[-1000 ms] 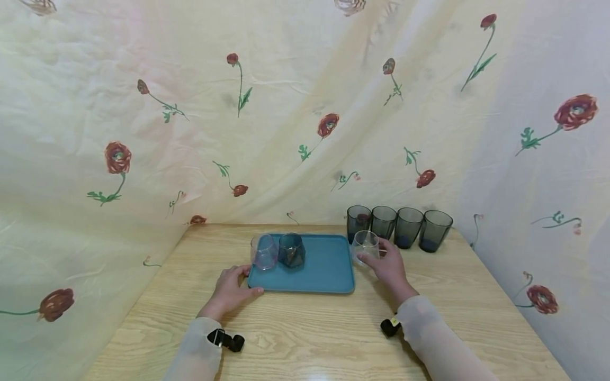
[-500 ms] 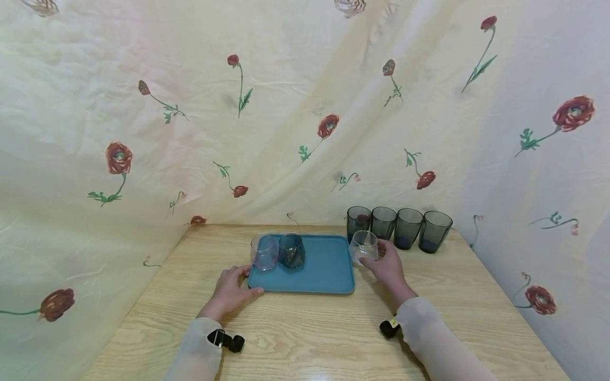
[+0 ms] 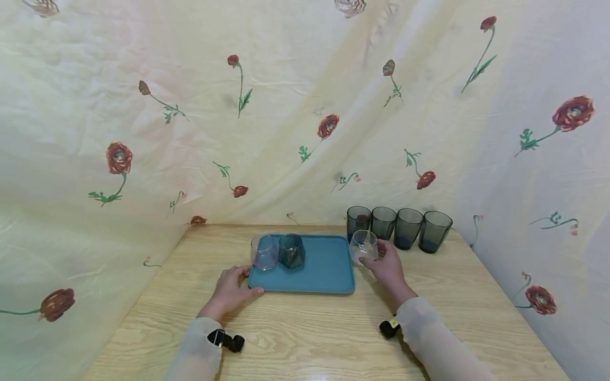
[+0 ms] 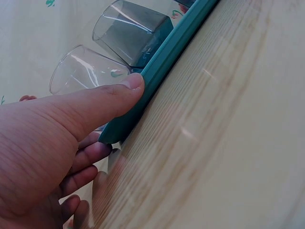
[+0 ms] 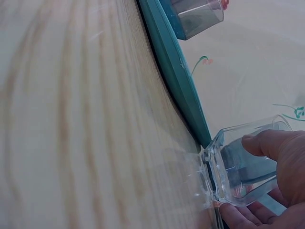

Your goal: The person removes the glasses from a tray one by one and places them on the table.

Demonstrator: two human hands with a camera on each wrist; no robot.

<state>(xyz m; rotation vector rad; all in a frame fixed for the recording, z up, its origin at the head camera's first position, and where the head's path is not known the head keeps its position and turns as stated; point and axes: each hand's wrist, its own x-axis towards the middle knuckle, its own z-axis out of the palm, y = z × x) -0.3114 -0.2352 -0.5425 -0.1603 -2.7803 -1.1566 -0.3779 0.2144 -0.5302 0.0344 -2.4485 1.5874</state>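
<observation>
My right hand (image 3: 388, 267) holds a clear glass tumbler (image 3: 364, 246) upright by its side, at the right edge of a blue tray (image 3: 329, 270). In the right wrist view the thumb lies on the glass's near wall, fingers behind it, and its base is down at table level beside the tray. At the tray's front left corner, my left hand (image 3: 230, 291) grips the rim, with the thumb (image 4: 128, 88) on the front side and fingers round the left side. On the tray's left part stand a pinkish clear glass (image 3: 264, 254) and a dark grey faceted glass (image 3: 292, 251).
Several tall smoky grey glasses (image 3: 408, 227) stand in a row at the back right, just behind my right hand. The wooden table (image 3: 305, 333) ends at a flower-patterned cloth (image 3: 286, 132) hanging behind and along the sides.
My right hand has shifted slightly left with the clear glass, bringing it against or over the tray's right edge. The left hand and the tray have stayed put.
</observation>
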